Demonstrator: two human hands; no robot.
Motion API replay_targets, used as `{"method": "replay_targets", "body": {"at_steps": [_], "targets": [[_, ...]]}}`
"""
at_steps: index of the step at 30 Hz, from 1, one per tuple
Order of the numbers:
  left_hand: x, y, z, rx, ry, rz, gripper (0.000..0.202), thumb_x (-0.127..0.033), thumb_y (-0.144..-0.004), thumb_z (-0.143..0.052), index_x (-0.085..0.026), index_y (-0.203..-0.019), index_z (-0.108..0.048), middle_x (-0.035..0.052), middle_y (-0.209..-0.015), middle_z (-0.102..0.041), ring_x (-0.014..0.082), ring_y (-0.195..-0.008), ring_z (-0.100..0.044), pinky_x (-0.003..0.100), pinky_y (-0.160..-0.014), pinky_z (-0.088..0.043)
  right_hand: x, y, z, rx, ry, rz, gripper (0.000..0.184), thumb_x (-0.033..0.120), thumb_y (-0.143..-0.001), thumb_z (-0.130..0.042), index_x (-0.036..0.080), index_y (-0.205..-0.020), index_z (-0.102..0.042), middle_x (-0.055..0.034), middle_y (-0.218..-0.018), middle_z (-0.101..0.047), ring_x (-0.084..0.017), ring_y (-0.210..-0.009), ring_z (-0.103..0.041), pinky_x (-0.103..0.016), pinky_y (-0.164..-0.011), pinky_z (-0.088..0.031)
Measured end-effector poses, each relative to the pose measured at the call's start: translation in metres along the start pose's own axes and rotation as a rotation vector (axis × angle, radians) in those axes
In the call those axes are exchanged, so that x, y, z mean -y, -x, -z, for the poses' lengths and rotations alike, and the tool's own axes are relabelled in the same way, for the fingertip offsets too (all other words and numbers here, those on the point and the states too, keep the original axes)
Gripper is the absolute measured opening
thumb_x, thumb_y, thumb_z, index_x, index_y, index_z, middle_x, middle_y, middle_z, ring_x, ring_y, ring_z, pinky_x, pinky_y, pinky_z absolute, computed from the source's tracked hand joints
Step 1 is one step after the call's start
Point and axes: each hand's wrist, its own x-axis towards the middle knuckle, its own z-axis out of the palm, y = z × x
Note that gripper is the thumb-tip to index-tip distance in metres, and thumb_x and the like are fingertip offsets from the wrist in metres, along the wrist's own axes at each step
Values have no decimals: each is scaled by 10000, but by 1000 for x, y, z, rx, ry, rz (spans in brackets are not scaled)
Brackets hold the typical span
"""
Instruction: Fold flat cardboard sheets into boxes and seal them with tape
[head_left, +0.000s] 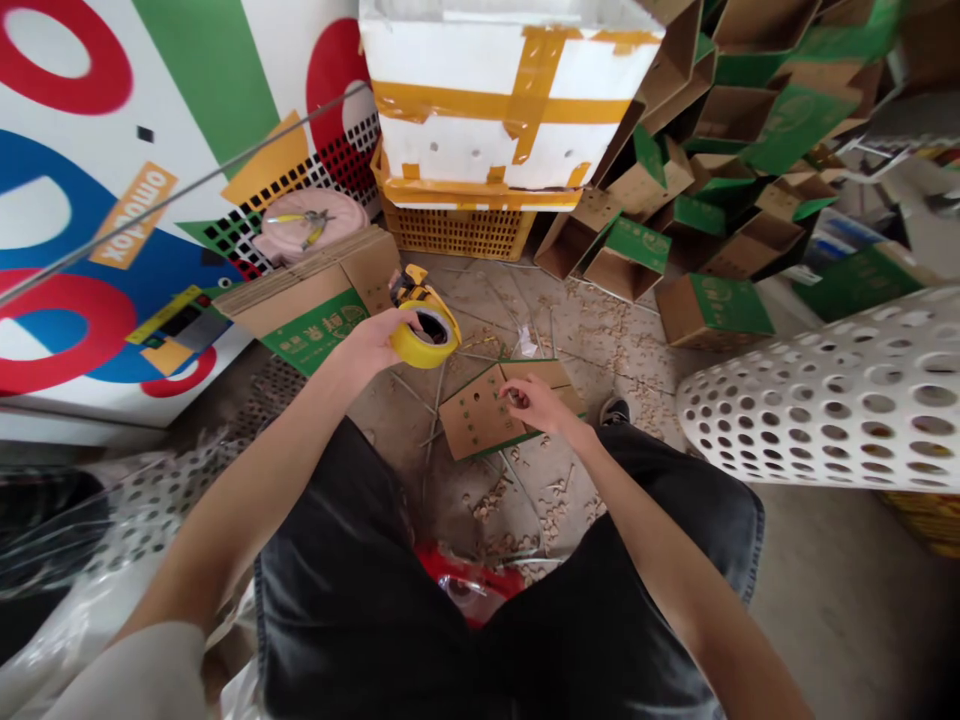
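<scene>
My left hand (381, 338) is closed around a tape dispenser (426, 345) with a wide yellow roll, held up over the floor. My right hand (541, 402) hovers above or rests against a brown and green cardboard box (480, 418) between my feet; whether it touches is unclear. Its fingers are curled together, and what lies between them, if anything, is too small to name. The box lies on the floor, with small round holes and green print on its brown face.
Flattened cartons (322, 300) lean at the left, beside a pink round seat (311, 225) with pliers on it. A taped white foam box (495, 110) sits on a yellow crate (457, 232) ahead. Folded cartons (630, 255) pile up at the right, near a white perforated basket (817, 410).
</scene>
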Motion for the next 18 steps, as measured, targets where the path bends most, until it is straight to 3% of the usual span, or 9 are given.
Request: {"method": "replay_targets", "body": {"at_steps": [4,9,18], "targets": [[1,6,-4,-16,-154,-61,512,96,-811,-506,-170,-1189,-725,-33,-712,-731,170,-695,-759,241,-758,-621,11,3,5,76,-6,16,341,115,-860,-685,202,-1185,-742,4,-892,-590,-177,-896,-559,-267,-856,-435],[3,8,-7,-32,-148,-74,477,106,-802,-485,-126,-1140,-729,22,-766,-759,181,-649,-757,267,-766,-630,14,5,16,146,0,42,389,80,-830,-700,176,-1205,-735,6,-859,-589,-193,-911,-560,-268,-846,-425],[3,10,-5,-20,-2,8,610,121,-800,-490,-178,-1286,-707,-4,-761,-770,201,-689,-793,267,-729,-652,5,-4,17,89,3,102,308,84,-836,-680,179,-1117,-763,23,-814,-565,-168,-832,-541,-251,-807,-408]]}}
